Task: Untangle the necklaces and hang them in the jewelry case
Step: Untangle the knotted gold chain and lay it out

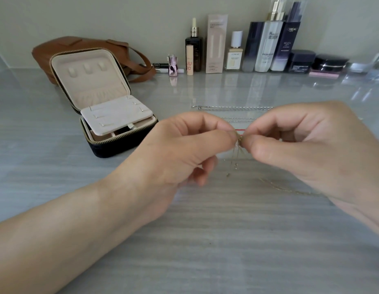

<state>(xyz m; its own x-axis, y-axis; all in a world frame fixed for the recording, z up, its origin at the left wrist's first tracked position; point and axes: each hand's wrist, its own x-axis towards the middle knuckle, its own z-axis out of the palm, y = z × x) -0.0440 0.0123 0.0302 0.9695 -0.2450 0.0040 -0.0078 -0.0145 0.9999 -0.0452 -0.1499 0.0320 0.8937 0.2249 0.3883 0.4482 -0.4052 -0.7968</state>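
My left hand (pixel 184 145) and my right hand (pixel 307 145) meet above the table's middle and pinch a knot of thin gold chain (pixel 239 137) between thumbs and forefingers. Loose strands of the chain hang down from the knot, and another stretch trails on the table under my right hand. A silver chain (pixel 233 107) lies stretched out behind the hands, with a second thin silver chain (pixel 239 118) and a red cord (pixel 240 129) closer in. The jewelry case (pixel 103 98) stands open at the left, its beige lid upright with hooks and its insert flap raised.
A brown leather bag (pixel 82 45) lies behind the case. A row of cosmetic bottles, tubes and jars (pixel 248 49) lines the back wall. The grey striped tabletop (pixel 205 230) stretches toward me.
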